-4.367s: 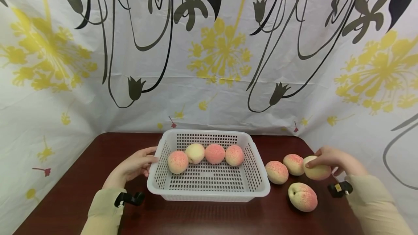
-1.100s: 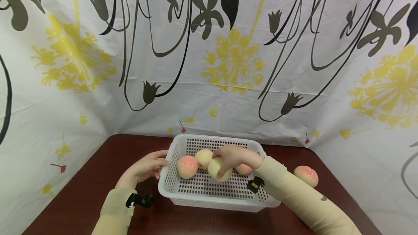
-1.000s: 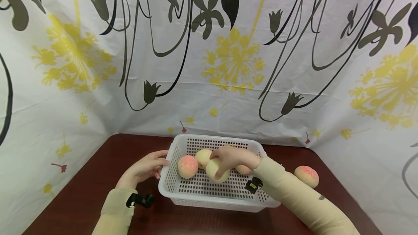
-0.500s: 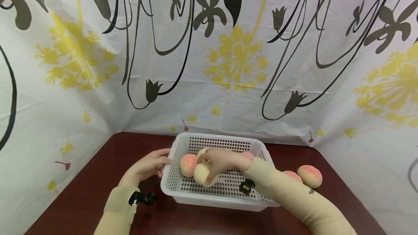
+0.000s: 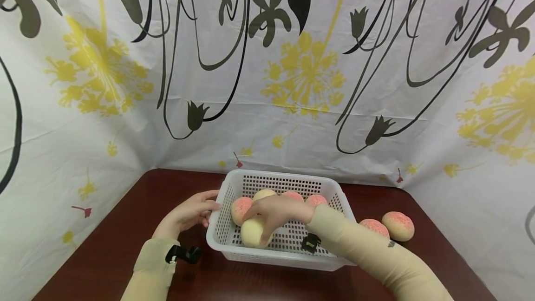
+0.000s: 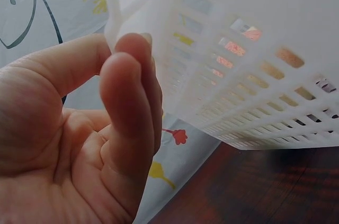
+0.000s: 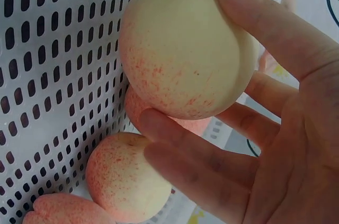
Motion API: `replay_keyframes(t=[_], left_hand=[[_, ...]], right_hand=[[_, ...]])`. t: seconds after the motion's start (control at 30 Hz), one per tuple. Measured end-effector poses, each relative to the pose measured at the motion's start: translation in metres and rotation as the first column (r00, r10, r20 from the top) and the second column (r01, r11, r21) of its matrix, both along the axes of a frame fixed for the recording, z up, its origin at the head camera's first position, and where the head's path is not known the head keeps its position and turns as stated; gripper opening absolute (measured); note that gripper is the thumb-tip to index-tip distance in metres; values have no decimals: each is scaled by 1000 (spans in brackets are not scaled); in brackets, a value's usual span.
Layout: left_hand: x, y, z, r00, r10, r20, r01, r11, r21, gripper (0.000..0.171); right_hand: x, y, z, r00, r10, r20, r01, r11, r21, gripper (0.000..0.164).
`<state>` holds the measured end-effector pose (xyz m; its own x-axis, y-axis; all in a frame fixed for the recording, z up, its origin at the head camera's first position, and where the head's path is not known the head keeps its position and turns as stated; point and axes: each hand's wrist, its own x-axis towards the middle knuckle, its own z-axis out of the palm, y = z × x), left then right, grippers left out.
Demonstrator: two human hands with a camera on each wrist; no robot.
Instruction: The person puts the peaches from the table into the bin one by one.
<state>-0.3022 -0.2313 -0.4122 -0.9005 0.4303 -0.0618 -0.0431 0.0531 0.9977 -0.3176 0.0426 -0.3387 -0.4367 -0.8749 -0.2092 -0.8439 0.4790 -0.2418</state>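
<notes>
In the head view, my right hand grips a pale yellow peach low inside the front left of a white perforated basket. Seen from the right wrist, the thumb and fingers are spread round this peach, which has pink specks. A pink peach sits just behind it, beside a pale peach. Two more pink peaches, one partly behind my hand and another, lie along the back. My left hand holds the basket's left rim; its fingers lie against the wall.
Right of the basket, two peaches, one partly behind the right sleeve and one beyond it, lie on the dark red table. Patterned white cloth encloses the table's back and sides.
My right hand has carried the pale peach from the table on the right into the basket, then left and toward the front corner. My left hand stays at the rim.
</notes>
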Motion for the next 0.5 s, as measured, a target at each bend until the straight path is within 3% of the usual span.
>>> replay_keyframes(t=[0.3, 0.5], left_hand=[[-1, 0, -1, 1000, 8, 1, -8, 1000, -4, 65], [-1, 0, -2, 1000, 5, 1, -5, 1000, 12, 66]], right_hand=[[-1, -17, -12, 985, 150, -84, -146, 988, 49, 70], [0, -25, -17, 977, 189, -102, -187, 982, 31, 69]])
